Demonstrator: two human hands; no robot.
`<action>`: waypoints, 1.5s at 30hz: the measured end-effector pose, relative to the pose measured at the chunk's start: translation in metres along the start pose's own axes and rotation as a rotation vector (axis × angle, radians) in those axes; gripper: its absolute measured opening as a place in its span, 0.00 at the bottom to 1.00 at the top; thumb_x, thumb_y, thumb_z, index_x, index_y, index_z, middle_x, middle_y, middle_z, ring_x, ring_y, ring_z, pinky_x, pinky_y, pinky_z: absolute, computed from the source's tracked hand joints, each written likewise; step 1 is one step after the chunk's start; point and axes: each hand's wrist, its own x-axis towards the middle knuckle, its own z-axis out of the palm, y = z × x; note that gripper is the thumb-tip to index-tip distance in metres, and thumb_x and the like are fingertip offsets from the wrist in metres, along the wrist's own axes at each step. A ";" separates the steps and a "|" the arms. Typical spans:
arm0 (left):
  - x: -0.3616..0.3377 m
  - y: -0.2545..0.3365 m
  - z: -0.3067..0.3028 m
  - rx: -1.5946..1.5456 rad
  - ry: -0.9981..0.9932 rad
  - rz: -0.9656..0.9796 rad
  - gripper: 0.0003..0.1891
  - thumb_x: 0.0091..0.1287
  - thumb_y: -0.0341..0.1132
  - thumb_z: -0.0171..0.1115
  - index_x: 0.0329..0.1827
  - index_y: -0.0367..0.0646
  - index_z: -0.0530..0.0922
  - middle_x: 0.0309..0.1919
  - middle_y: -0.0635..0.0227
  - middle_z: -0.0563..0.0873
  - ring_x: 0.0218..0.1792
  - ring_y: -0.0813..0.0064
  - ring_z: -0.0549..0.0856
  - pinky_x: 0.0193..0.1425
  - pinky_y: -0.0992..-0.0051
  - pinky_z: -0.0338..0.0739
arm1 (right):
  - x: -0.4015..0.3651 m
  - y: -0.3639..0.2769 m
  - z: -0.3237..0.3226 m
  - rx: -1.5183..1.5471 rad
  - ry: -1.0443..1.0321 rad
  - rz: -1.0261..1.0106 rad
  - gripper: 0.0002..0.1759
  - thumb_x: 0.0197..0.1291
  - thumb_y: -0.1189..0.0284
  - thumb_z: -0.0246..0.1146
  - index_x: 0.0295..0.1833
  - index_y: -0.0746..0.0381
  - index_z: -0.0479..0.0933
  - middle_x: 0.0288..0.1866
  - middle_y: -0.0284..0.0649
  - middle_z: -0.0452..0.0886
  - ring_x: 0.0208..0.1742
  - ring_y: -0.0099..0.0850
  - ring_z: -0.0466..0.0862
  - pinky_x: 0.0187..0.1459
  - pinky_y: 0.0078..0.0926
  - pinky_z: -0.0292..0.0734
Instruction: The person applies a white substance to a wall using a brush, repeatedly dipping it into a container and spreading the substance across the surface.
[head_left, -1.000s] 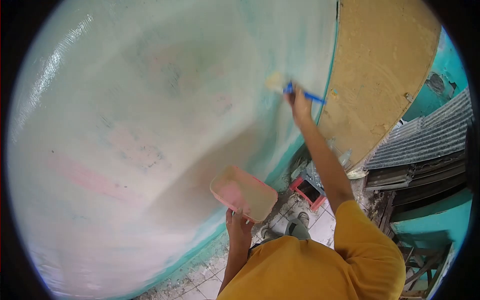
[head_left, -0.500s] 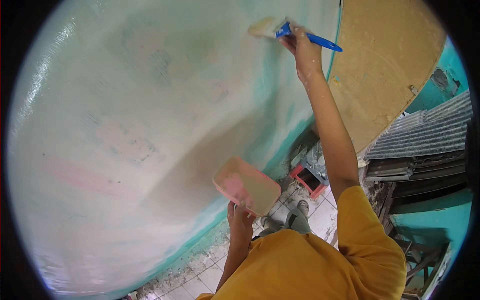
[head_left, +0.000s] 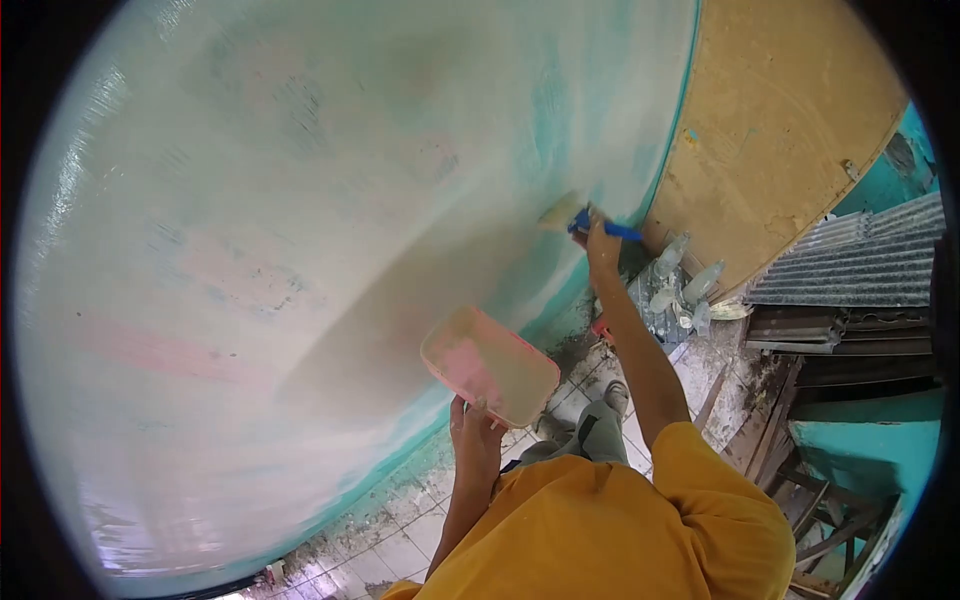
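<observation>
My right hand [head_left: 600,245] is closed around a paintbrush [head_left: 622,231] with a blue handle. Its pale bristles lie against the wall [head_left: 400,170], where whitish paint covers turquoise with streaks and pinkish patches. In my left hand [head_left: 477,440] is a pink plastic tub [head_left: 462,365], gripped at its near edge and tilted so that pale paint shows inside. The tub hangs in front of the lower wall, well below the brush. A turquoise strip shows along the wall's bottom and right edge.
A tan board [head_left: 770,130] stands right of the wall. Plastic bottles [head_left: 690,275] sit at its foot, near my right forearm. Corrugated sheets [head_left: 850,260] are stacked at the right, above a wooden frame [head_left: 835,525]. My feet stand on dirty white floor tiles [head_left: 405,555].
My right hand has moved the brush down the wall, from near the top to beside the board's lower corner. The left hand and tub have hardly moved. The bottles have come into sight.
</observation>
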 end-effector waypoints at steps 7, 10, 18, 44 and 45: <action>0.002 -0.001 0.001 0.009 0.017 0.008 0.25 0.69 0.36 0.58 0.65 0.40 0.62 0.56 0.56 0.76 0.52 0.63 0.82 0.51 0.61 0.81 | -0.020 -0.193 0.081 0.060 -0.260 -0.436 0.24 0.74 0.65 0.46 0.66 0.70 0.70 0.53 0.50 0.81 0.51 0.35 0.85 0.55 0.30 0.83; 0.000 0.002 0.006 0.011 0.005 -0.001 0.24 0.69 0.36 0.58 0.65 0.40 0.62 0.56 0.57 0.76 0.53 0.62 0.82 0.52 0.60 0.81 | -0.035 -0.221 0.089 0.310 -0.418 -0.498 0.25 0.75 0.66 0.45 0.69 0.70 0.66 0.56 0.47 0.80 0.54 0.34 0.83 0.58 0.28 0.80; 0.001 0.001 0.001 0.020 0.005 -0.004 0.26 0.69 0.36 0.58 0.66 0.39 0.61 0.57 0.57 0.76 0.54 0.62 0.81 0.54 0.59 0.80 | -0.021 0.003 0.009 0.231 -0.057 -0.079 0.19 0.73 0.65 0.54 0.62 0.66 0.71 0.55 0.44 0.79 0.54 0.34 0.83 0.57 0.29 0.81; -0.012 -0.006 -0.001 -0.017 -0.012 0.012 0.27 0.69 0.36 0.59 0.68 0.41 0.60 0.58 0.60 0.75 0.53 0.66 0.80 0.53 0.65 0.79 | -0.044 0.026 -0.020 0.117 -0.080 -0.052 0.18 0.72 0.66 0.56 0.57 0.68 0.77 0.51 0.44 0.83 0.49 0.30 0.85 0.53 0.30 0.82; -0.013 -0.007 -0.001 -0.015 -0.019 0.022 0.27 0.68 0.36 0.59 0.68 0.40 0.60 0.58 0.59 0.75 0.53 0.66 0.80 0.53 0.64 0.80 | -0.045 0.023 -0.020 0.045 -0.051 0.002 0.17 0.71 0.66 0.56 0.56 0.67 0.78 0.49 0.43 0.84 0.46 0.30 0.86 0.51 0.29 0.83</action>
